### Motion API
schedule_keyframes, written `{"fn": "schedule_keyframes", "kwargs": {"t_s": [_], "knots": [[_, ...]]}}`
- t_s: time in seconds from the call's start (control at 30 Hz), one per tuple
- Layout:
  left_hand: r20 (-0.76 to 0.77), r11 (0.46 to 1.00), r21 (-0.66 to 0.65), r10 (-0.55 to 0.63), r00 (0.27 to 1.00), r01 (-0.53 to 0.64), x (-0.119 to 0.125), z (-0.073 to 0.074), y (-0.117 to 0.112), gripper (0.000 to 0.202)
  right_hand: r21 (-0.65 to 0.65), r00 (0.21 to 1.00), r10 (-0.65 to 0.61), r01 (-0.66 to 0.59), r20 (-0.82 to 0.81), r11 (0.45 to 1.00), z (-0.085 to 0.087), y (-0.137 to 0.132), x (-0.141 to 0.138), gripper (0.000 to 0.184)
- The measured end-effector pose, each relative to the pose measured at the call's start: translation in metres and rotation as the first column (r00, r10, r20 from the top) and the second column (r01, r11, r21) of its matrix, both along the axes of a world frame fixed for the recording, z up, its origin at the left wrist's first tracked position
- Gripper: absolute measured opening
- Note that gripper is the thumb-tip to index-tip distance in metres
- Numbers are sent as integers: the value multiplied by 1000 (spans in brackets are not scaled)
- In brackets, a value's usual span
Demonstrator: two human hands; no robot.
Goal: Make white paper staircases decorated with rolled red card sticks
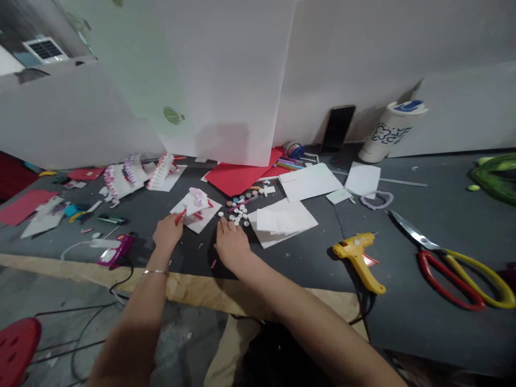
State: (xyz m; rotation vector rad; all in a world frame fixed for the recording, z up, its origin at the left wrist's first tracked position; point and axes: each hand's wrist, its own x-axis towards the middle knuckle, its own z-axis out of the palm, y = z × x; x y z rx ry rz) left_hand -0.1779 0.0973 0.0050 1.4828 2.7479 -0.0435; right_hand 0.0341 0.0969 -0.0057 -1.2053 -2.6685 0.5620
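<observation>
My left hand (167,233) is closed in a pinch on a thin red strip (180,216), right beside a small white and pink paper model (197,200) that stands on a white card (201,220). My right hand (230,242) rests on the dark table with its fingers reaching into a scatter of several small white and coloured discs (238,214); I cannot make out whether the fingertips hold one. A bracelet sits on my left wrist.
A yellow glue gun (358,257) and red-and-yellow scissors (451,263) lie to the right. White sheets (284,220), red paper (237,176), a phone (337,128) and a cup (389,131) stand farther back. A purple glue gun (116,250) and paper scraps lie left. A red stool (16,344) stands below.
</observation>
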Motion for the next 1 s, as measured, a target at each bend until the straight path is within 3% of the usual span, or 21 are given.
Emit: {"fn": "schedule_keyframes", "kwargs": {"t_s": [0.17, 0.37, 0.47, 0.6, 0.67, 0.73, 0.8, 0.87, 1.0], "knots": [[79, 993, -7, -115, 990, 116, 1, -3, -10, 38, 38, 988, 139, -136, -74, 990, 11, -42, 49, 45], [117, 990, 144, -16, 993, -1, 9, -1, -30, 41, -3, 1000, -9, 9, 1, 1000, -7, -50, 117, 45], [183, 946, 311, 31, 983, -88, 19, 3, -49, 39, 21, 998, -47, 48, -35, 999, -20, -48, 134, 44], [309, 912, 404, -60, 949, -74, 57, 2, -75, 34, -12, 973, -85, 84, -213, 996, -28, -50, 144, 35], [374, 916, 400, -192, 907, 29, 88, -1, -85, 31, -92, 920, -115, 87, -374, 992, -29, -53, 144, 31], [496, 912, 364, -363, 789, 190, 122, -4, -92, 34, -206, 834, -170, 69, -525, 976, -29, -56, 142, 32], [565, 886, 327, -461, 684, 328, 151, -8, -95, 33, -332, 740, -253, 42, -623, 942, -30, -58, 139, 35], [611, 869, 272, -488, 624, 413, 171, -11, -95, 29, -433, 660, -339, 23, -671, 901, -30, -60, 137, 37], [654, 854, 199, -480, 585, 480, 188, -14, -94, 24, -512, 531, -454, 45, -715, 858, -30, -58, 136, 27]]}}
